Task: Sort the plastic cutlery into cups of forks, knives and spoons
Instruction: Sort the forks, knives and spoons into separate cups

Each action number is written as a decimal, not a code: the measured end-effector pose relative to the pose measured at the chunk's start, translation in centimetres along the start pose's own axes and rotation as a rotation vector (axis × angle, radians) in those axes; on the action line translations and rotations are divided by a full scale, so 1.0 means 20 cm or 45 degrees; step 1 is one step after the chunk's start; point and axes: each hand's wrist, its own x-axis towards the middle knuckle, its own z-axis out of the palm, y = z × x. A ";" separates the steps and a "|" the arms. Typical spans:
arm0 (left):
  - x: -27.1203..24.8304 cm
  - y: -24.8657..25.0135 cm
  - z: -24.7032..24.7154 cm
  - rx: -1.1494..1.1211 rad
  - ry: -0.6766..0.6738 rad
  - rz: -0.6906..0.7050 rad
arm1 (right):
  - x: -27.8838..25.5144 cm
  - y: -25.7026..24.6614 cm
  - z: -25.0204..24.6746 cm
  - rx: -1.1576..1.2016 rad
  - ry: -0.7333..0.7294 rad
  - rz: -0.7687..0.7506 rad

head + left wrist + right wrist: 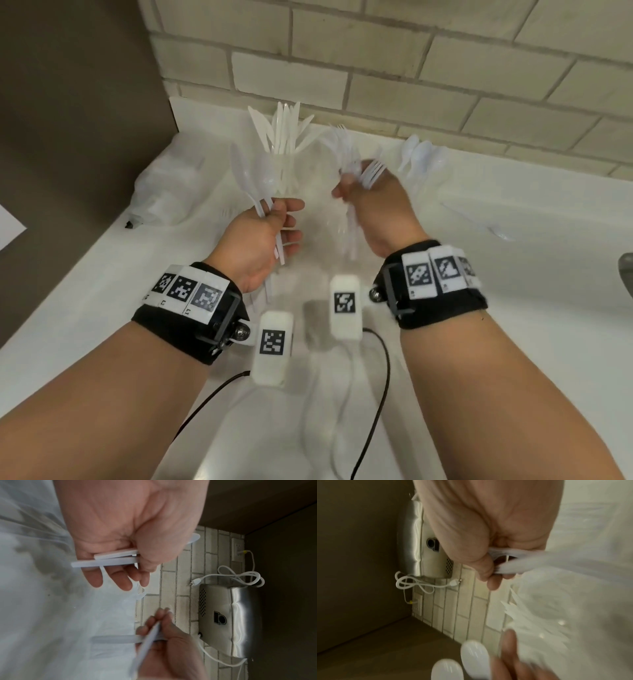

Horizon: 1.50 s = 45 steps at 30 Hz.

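My left hand point(284, 229) grips the handles of a few white plastic spoons point(255, 178), bowls pointing up and away. My right hand point(352, 192) grips a bunch of white forks point(373, 171), tines up, blurred by motion. Behind the hands a clear cup holds knives point(284, 137), a second clear cup holds forks point(342, 144), and spoons point(421, 154) stand in a third at the right. The left wrist view shows the spoon handles point(106, 561) under the thumb. In the right wrist view the forks point(513, 568) are pinched, with spoon bowls point(474, 655) below.
The white counter point(85, 308) meets a brick wall point(411, 68) behind and a brown panel point(68, 102) on the left. A crumpled clear bag point(164, 192) lies at the left, clear wrap point(479, 216) at the right. A steel appliance point(231, 622) with a white cable hangs on the wall.
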 end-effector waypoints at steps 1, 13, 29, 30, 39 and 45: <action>-0.01 0.00 0.00 0.019 0.007 -0.007 | 0.04 -0.04 -0.03 0.024 0.059 -0.043; -0.01 0.02 -0.01 0.122 -0.062 -0.057 | 0.60 -0.15 -0.02 0.392 0.360 -0.372; 0.03 -0.01 0.04 0.155 -0.154 -0.021 | 0.62 -0.01 -0.12 0.101 0.417 -0.160; 0.02 -0.01 0.05 0.163 -0.162 -0.016 | 0.60 0.01 -0.18 0.063 0.448 -0.180; 0.08 0.10 0.32 0.368 -0.236 0.187 | 0.39 0.39 -0.96 -0.798 0.626 0.332; 0.26 0.13 0.64 0.407 -0.287 0.333 | 0.33 0.57 -1.07 -1.165 0.237 0.697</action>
